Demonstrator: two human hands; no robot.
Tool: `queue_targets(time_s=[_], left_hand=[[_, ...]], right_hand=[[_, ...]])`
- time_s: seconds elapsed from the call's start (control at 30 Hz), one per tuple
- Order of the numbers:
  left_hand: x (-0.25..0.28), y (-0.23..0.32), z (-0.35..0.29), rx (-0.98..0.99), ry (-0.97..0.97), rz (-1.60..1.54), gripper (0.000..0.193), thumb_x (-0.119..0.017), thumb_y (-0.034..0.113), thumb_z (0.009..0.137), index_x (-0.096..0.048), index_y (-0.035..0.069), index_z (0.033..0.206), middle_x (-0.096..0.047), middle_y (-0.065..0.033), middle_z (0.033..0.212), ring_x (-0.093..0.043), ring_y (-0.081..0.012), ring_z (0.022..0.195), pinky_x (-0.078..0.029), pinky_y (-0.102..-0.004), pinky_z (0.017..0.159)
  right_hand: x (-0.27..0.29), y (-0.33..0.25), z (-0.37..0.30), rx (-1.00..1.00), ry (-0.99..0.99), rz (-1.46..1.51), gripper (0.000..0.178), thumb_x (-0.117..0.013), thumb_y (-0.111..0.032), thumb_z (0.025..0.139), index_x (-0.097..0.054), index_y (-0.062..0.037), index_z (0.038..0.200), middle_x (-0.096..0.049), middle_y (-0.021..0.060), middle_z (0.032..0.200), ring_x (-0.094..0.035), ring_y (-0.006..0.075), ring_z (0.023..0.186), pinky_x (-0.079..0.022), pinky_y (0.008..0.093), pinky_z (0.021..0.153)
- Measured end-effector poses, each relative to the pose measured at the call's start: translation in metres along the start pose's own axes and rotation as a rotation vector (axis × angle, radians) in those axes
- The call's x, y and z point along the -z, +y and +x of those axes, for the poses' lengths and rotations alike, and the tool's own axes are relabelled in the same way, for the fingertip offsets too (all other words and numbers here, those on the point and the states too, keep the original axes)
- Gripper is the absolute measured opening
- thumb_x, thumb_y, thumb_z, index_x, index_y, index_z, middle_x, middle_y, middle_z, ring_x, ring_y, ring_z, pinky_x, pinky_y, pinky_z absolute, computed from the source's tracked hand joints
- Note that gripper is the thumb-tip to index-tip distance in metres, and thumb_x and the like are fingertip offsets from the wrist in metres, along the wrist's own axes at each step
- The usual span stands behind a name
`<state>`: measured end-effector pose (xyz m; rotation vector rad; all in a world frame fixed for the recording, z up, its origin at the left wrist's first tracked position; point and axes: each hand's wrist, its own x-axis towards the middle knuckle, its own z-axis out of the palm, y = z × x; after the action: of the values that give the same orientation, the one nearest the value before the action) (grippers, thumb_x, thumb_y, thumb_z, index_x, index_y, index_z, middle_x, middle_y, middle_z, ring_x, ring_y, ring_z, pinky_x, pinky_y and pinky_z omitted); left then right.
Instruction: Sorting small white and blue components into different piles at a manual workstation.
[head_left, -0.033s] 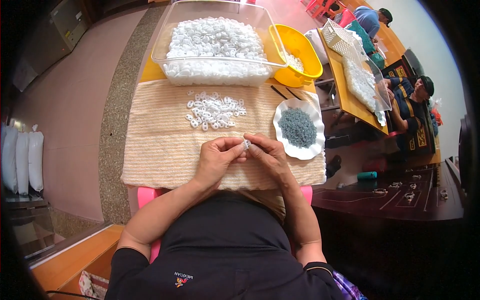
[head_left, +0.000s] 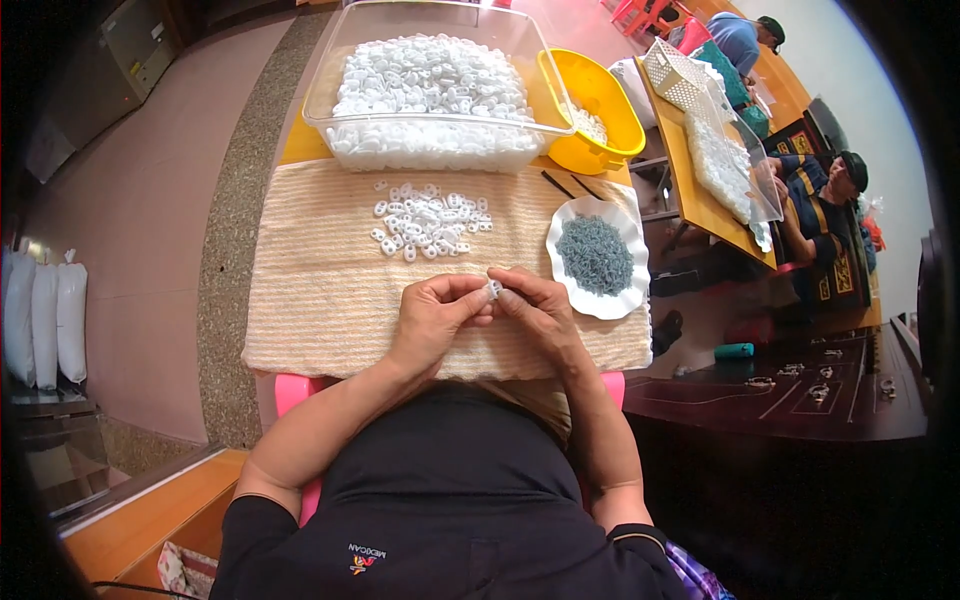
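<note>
Both hands meet over the near part of a striped beige towel point(head_left: 320, 310). Between their fingertips is a small white plastic piece point(head_left: 494, 290), mostly covered by the fingers. My left hand point(head_left: 435, 315) pinches it from the left with thumb and fingers closed. My right hand point(head_left: 540, 310) grips it from the right, thumb and forefinger pressed to it. Beyond the hands lies a loose pile of white oval plastic pieces with holes point(head_left: 430, 220). To the right of the pile, a white wavy-edged dish point(head_left: 622, 306) holds many small grey-blue parts point(head_left: 595, 255).
A big clear plastic bin point(head_left: 440, 150) full of white pieces stands at the far edge, beside a yellow basin point(head_left: 620, 105). Two thin dark sticks point(head_left: 570, 185) lie near the dish. At right, people sit by another table point(head_left: 690, 190) with a white basket point(head_left: 675, 75).
</note>
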<state>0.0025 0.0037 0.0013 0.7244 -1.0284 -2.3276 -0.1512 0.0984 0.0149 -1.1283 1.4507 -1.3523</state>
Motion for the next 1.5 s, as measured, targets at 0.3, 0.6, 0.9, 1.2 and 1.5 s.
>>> queue_targets(time_s=[0.3, 0.6, 0.9, 1.2, 1.5], left_hand=[[0.000, 0.006, 0.000, 0.066, -0.122, -0.066, 0.015, -0.065, 0.005, 0.088, -0.062, -0.002, 0.101, -0.067, -0.0082, 0.087, -0.064, -0.0123, 0.075, -0.056, -0.0232, 0.068], [0.000, 0.010, -0.001, 0.136, -0.196, -0.023, 0.012, -0.066, 0.007, 0.088, -0.063, -0.001, 0.096, -0.066, -0.0070, 0.085, -0.064, -0.0127, 0.075, -0.055, -0.0235, 0.066], [-0.002, 0.011, -0.003, 0.150, -0.190, 0.000, 0.012, -0.067, 0.010, 0.088, -0.064, -0.001, 0.091, -0.066, -0.0067, 0.079, -0.064, -0.0120, 0.071, -0.055, -0.0233, 0.064], [-0.001, 0.007, 0.004, 0.127, -0.166, -0.039, 0.012, -0.065, 0.011, 0.089, -0.064, 0.000, 0.094, -0.064, -0.0059, 0.081, -0.061, -0.0115, 0.072, -0.053, -0.0225, 0.065], [-0.002, 0.007, -0.003, 0.133, -0.110, -0.101, 0.018, -0.066, 0.015, 0.089, -0.063, 0.001, 0.099, -0.064, -0.0037, 0.085, -0.062, -0.0107, 0.075, -0.056, -0.0262, 0.069]], right_hand=[[0.005, -0.003, -0.006, -0.104, -0.029, 0.275, 0.029, -0.059, -0.005, 0.091, -0.060, 0.0051, 0.118, -0.066, 0.0089, 0.103, -0.063, 0.0128, 0.090, -0.051, 0.0242, 0.080], [0.007, -0.004, -0.009, -0.119, -0.072, 0.373, 0.028, -0.060, -0.005, 0.091, -0.060, 0.0055, 0.117, -0.067, 0.0127, 0.102, -0.066, 0.0174, 0.085, -0.056, 0.0288, 0.077], [0.005, -0.012, -0.008, -0.108, -0.084, 0.295, 0.026, -0.060, -0.003, 0.090, -0.061, 0.0072, 0.114, -0.065, 0.0104, 0.096, -0.065, 0.0164, 0.083, -0.056, 0.0276, 0.073], [0.000, -0.014, -0.003, -0.135, -0.041, 0.314, 0.023, -0.060, -0.004, 0.091, -0.060, 0.0057, 0.113, -0.065, 0.0091, 0.095, -0.065, 0.0145, 0.082, -0.056, 0.0275, 0.073], [0.054, -0.047, 0.024, 0.058, 0.366, -0.108, 0.019, -0.062, -0.006, 0.089, -0.062, 0.0034, 0.106, -0.065, 0.0050, 0.085, -0.062, 0.0102, 0.071, -0.056, 0.0260, 0.064]])
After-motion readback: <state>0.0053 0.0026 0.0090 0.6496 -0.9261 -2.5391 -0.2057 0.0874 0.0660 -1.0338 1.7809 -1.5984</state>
